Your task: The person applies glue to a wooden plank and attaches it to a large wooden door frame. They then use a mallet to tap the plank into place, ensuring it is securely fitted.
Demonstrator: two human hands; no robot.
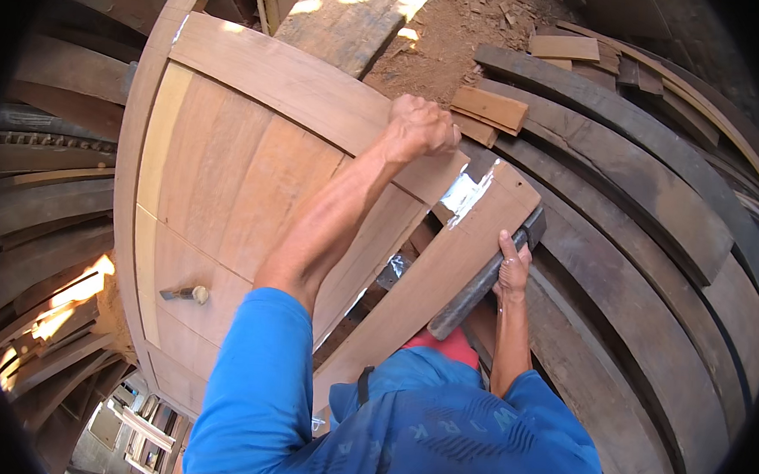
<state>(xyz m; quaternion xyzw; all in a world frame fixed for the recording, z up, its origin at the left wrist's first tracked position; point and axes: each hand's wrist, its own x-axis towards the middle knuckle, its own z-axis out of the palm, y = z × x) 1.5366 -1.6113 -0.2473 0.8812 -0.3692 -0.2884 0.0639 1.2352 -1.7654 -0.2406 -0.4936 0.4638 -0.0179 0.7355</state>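
Reddish-brown wood fills the middle of the head view: a broad, flat panel of smooth boards (228, 178) set within a frame, its long outer edges bowed by the lens. Along its right side runs a dark, narrow gap, and across that lies a separate, pale brown, straight-edged board (447, 258). White paste-like smears (465, 196) coat the upper joint, where this board nears the end of the frame's smooth brown top rail (272, 73). Beyond the rail, some open room shows over ground covered in brown sawdust (431, 68).

The left forearm crosses above the panel, elbow bent, and the left hand (424, 128) sits at the rail's outer edge, knuckles up, its fingers folded tightly over that edge; the fingertips are hidden. The right hand (513, 265) is lower, at the outer side of the separate board, with its thumb pointing up and its fingers bent around a dark grey, blocky bar (479, 294) lying against that board.

A chisel with a short pale handle (186, 295) lies on the panel, left of the left sleeve. Long, dark, weathered planks (614, 189) crowd the right side, close beside the right hand, and two short orange-brown offcuts (489, 110) rest just past the left fist.
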